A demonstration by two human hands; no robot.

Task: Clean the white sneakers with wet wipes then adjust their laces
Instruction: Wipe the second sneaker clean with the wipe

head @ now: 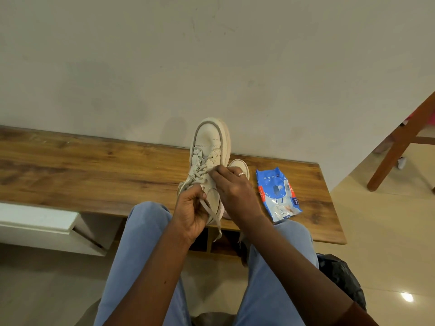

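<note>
Head view: left hand (190,208) grips the lace (211,214) at the raised sneaker's (209,147) collar, likely for tension. Right hand (231,189) pinches a lace crossing mid-tongue, just above the left. Second sneaker (239,164) behind it; wipes pack (277,194) lies right on bench (94,170).
</note>
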